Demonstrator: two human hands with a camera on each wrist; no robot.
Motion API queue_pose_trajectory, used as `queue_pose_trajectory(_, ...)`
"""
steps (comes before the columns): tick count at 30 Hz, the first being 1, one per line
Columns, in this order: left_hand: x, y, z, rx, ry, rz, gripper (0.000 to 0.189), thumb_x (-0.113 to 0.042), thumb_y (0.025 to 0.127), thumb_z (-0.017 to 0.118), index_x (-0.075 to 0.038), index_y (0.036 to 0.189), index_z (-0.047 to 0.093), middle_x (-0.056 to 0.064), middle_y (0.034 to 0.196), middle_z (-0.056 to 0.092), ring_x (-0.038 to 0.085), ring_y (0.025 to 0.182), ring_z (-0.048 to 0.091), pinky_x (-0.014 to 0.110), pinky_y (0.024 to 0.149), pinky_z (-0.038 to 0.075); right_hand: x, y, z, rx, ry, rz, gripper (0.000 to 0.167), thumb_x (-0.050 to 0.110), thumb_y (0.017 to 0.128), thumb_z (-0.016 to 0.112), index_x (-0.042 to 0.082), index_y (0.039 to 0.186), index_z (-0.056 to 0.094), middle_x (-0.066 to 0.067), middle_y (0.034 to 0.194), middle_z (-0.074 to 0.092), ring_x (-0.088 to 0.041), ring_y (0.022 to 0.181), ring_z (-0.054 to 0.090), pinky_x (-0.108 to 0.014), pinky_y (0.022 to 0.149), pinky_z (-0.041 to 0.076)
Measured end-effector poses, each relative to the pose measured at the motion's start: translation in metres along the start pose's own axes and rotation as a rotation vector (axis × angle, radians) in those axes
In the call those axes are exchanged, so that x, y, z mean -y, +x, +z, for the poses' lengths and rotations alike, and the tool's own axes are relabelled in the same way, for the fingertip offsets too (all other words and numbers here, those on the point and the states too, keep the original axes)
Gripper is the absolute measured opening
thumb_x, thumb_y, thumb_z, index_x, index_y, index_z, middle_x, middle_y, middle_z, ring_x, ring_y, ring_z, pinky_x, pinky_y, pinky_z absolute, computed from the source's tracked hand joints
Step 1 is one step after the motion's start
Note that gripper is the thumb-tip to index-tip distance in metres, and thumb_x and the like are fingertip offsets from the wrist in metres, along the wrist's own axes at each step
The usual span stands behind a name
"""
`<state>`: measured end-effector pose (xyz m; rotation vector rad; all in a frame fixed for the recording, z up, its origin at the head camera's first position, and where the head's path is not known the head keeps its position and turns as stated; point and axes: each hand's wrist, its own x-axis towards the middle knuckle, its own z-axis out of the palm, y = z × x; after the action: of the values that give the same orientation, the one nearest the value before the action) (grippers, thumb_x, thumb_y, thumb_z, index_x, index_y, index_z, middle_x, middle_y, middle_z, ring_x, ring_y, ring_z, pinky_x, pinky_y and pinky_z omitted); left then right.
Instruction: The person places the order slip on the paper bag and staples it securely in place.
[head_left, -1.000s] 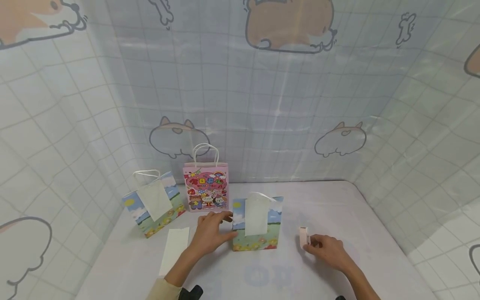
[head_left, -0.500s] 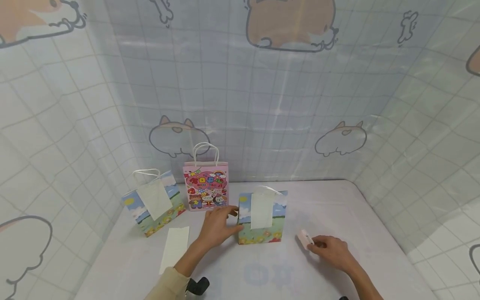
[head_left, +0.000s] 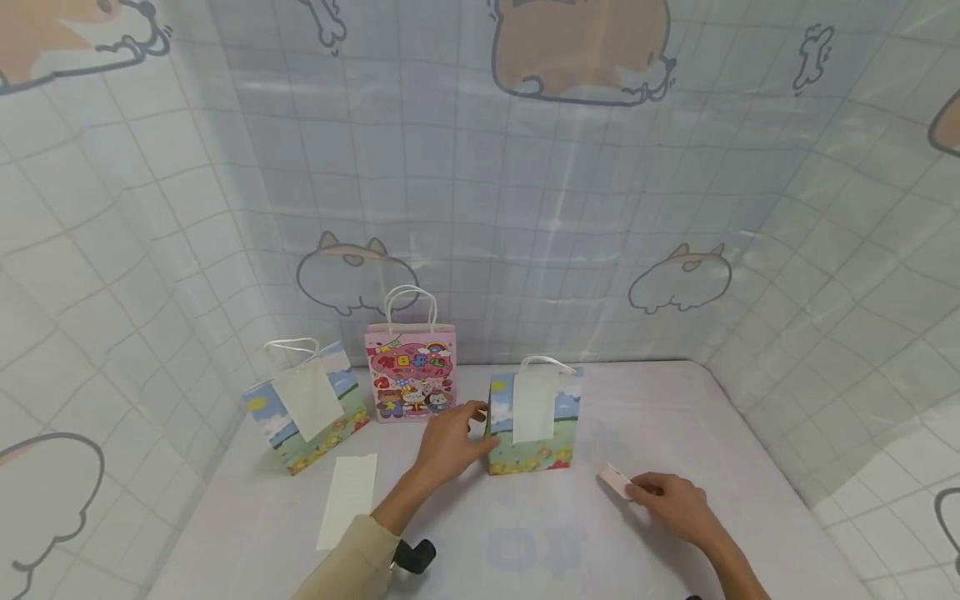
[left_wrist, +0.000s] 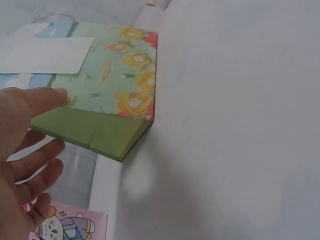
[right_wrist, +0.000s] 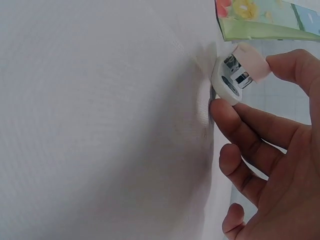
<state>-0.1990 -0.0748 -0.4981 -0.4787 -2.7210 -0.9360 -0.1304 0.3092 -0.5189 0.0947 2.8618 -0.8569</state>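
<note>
A small paper gift bag [head_left: 525, 458] with a sky-and-flower print stands upright on the table, a blank white paper strip [head_left: 533, 408] lying over its front from the top. My left hand [head_left: 450, 446] grips its left side. In the left wrist view the thumb [left_wrist: 47, 100] lies on the printed front and the fingers are by the green side panel [left_wrist: 95, 132]. To the right of the bag, my right hand [head_left: 678, 504] pinches a small pink-and-white mini stapler [right_wrist: 252, 62] between thumb and index finger. The stapler is low over the table, apart from the bag.
A second flower-print bag [head_left: 347, 375] with a white strip stands tilted at the left. Behind is a pink cartoon bag [head_left: 411, 375] with white handles. A loose white paper strip [head_left: 347, 500] lies left of my left forearm. Cartoon-printed sheeting [head_left: 525, 208] encloses the table [head_left: 660, 417].
My left hand has moved the flower-print bag back and to the right. The stapler has turned in my right hand from upright to slanting, and that hand has shifted slightly right.
</note>
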Motion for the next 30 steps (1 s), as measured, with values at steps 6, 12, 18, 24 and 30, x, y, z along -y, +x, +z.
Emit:
queue_pose_trajectory(6,0.0,0.011,0.003,0.006,-0.021,-0.014,0.054,-0.041,0.084,0.08,-0.013,0.127,0.065,0.002,0.11,0.073,0.017,0.089,0.065,0.036,0.073,0.05,-0.004,0.0,0.0,-0.001,0.012,0.002,0.049,0.056,0.092,0.065,0.013,0.112,0.075,0.007,0.091,0.073,-0.01,0.082,0.062,-0.034,0.068,0.044)
queue_pose_trajectory(12,0.003,0.022,0.005,-0.01,-0.033,-0.02,0.053,-0.039,0.084,0.08,-0.011,0.127,0.065,0.005,0.11,0.073,0.02,0.089,0.066,0.037,0.071,0.05,-0.006,0.0,-0.001,0.0,0.021,0.009,0.05,0.056,0.093,0.063,0.012,0.114,0.075,0.008,0.089,0.073,-0.011,0.083,0.062,-0.035,0.069,0.043)
queue_pose_trajectory(18,0.005,0.032,0.009,-0.003,-0.048,-0.068,0.053,-0.04,0.086,0.079,-0.013,0.129,0.064,0.004,0.113,0.072,0.019,0.091,0.066,0.036,0.073,0.05,-0.006,0.0,0.0,0.013,0.003,0.041,0.054,0.058,0.093,0.061,0.01,0.115,0.074,0.008,0.087,0.071,-0.013,0.084,0.06,-0.036,0.071,0.041)
queue_pose_trajectory(24,0.003,0.042,0.011,0.004,-0.068,-0.082,0.052,-0.037,0.088,0.077,-0.013,0.132,0.062,0.007,0.114,0.071,0.021,0.091,0.065,0.037,0.073,0.049,-0.007,-0.002,0.0,0.02,0.024,0.049,0.053,0.056,0.095,0.06,0.009,0.116,0.073,0.008,0.085,0.07,-0.013,0.08,0.057,-0.034,0.068,0.039)
queue_pose_trajectory(30,0.001,0.051,0.017,0.01,-0.095,-0.09,0.054,-0.032,0.089,0.077,-0.012,0.135,0.06,0.008,0.117,0.07,0.018,0.086,0.064,0.037,0.071,0.05,-0.005,-0.002,-0.002,0.012,0.042,0.05,0.051,0.054,0.096,0.059,0.009,0.116,0.072,0.006,0.083,0.068,-0.014,0.075,0.055,-0.034,0.065,0.037)
